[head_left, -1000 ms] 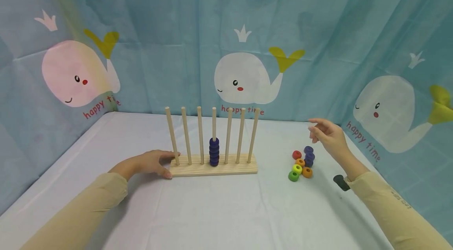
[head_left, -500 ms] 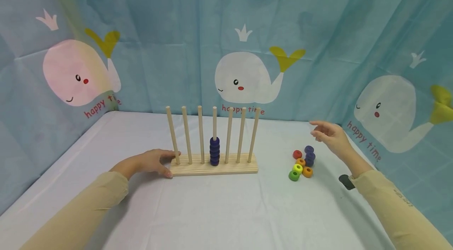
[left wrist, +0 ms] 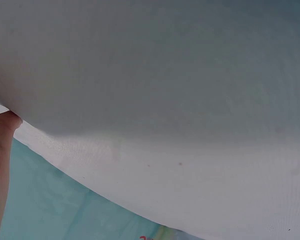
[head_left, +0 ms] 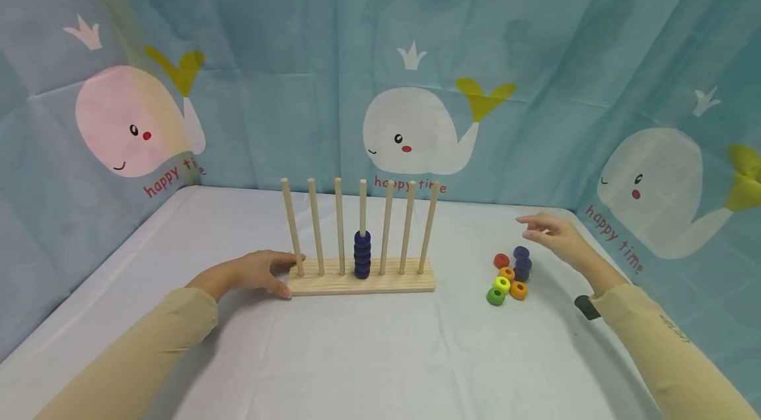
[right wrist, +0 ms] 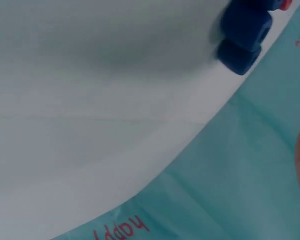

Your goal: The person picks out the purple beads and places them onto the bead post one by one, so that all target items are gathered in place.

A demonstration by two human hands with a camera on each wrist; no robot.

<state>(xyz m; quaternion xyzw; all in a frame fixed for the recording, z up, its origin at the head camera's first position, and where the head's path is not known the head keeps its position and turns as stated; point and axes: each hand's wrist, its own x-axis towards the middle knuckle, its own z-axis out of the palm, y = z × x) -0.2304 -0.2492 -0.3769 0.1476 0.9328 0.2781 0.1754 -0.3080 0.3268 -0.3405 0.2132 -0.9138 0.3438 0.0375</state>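
Observation:
A wooden peg rack [head_left: 392,284] with several upright pegs stands mid-table. Dark purple beads [head_left: 362,255] are stacked on its middle peg. My left hand [head_left: 252,273] grips the rack's left end, thumb at the front edge and fingers behind. To the right lies a loose group of beads: one red bead [head_left: 501,261], one green bead [head_left: 495,297], one yellow bead [head_left: 502,284], two orange, and several purple beads [head_left: 522,268]. Just above and behind that group hovers my right hand [head_left: 559,240], holding nothing, fingers slightly bent. The right wrist view shows dark beads [right wrist: 245,25] at its upper right.
A white cloth [head_left: 357,367] covers the table. Behind and at both sides hangs a blue curtain [head_left: 285,123] with printed whales. A small dark object [head_left: 586,307] shows beside my right sleeve [head_left: 648,334].
My right hand has come down slightly toward the loose beads. The left hand keeps its grip on the rack, and the beads have stayed where they were.

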